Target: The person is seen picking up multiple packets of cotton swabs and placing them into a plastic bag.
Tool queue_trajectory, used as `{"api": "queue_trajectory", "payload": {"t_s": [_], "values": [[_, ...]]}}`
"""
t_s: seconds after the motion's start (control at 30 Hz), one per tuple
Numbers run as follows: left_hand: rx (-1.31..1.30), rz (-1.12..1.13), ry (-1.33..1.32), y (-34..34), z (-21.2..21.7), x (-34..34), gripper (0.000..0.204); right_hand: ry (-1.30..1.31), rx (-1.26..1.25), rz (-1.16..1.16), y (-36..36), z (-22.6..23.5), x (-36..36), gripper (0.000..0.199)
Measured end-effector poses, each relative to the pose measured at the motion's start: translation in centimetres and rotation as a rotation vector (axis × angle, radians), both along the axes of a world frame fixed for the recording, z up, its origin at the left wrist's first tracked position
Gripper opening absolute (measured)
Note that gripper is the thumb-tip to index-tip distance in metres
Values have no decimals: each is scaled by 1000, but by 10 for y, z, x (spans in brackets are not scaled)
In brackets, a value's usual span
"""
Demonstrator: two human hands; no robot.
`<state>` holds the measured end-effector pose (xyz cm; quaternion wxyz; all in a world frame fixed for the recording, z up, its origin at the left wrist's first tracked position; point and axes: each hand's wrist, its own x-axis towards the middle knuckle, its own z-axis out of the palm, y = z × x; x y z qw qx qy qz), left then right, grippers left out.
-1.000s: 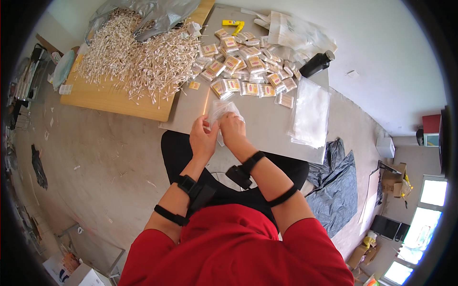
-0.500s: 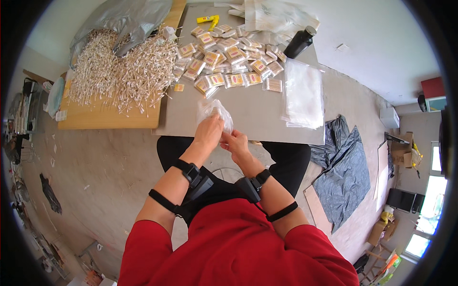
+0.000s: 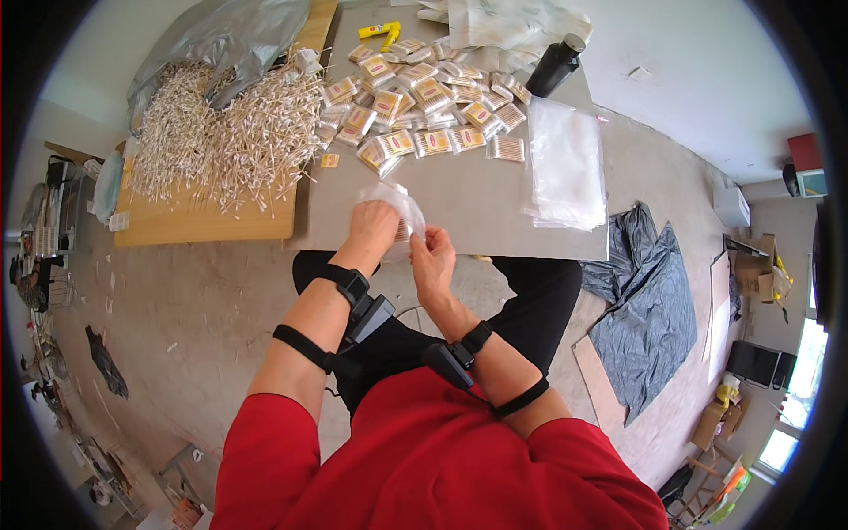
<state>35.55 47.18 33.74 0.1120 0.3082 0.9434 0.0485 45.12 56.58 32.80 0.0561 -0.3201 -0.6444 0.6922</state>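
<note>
A clear plastic bag [image 3: 395, 196] is between my hands at the near edge of the grey table [image 3: 477, 199]. Thin brown sticks, like a row of cotton swabs [image 3: 403, 231], show through its plastic. My left hand [image 3: 374, 226] is curled over the bag's left side, its fingertips hidden. With thumb and fingers, my right hand [image 3: 433, 258] pinches the bag's lower right edge. Farther back lies a heap of small filled packs of cotton swabs [image 3: 433, 95] with yellow cards. One loose yellow card [image 3: 329, 161] rests left of the bag.
On the wooden board [image 3: 203, 231] to the left, a large pile of loose cotton swabs [image 3: 256, 132] spills from a grey plastic sack [image 3: 221, 35]. Flat empty bags [image 3: 565, 163] are stacked at right, near a black bottle [image 3: 556, 66]. A yellow tool [image 3: 382, 32] lies behind the packs.
My left hand has turned and moved slightly left, over the bag. My right hand has shifted a little, its fingers now higher on the bag's edge. The view has tilted slightly.
</note>
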Motion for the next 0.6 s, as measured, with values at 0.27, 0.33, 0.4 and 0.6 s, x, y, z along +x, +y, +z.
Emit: {"api": "queue_trajectory", "payload": {"t_s": [0.27,0.33,0.4,0.6], "values": [[245,-81,-173,7,-23,-8,9,-524,-383,11,7,5,-13,47],[207,-106,-200,8,-25,-9,9,-485,-274,30,11,-18,-10,43],[82,-45,-158,9,-6,-9,14,-449,-167,49,11,-31,-8,40],[-11,-27,-124,15,14,-11,12,-138,-19,-269,6,-37,-17,33]]}}
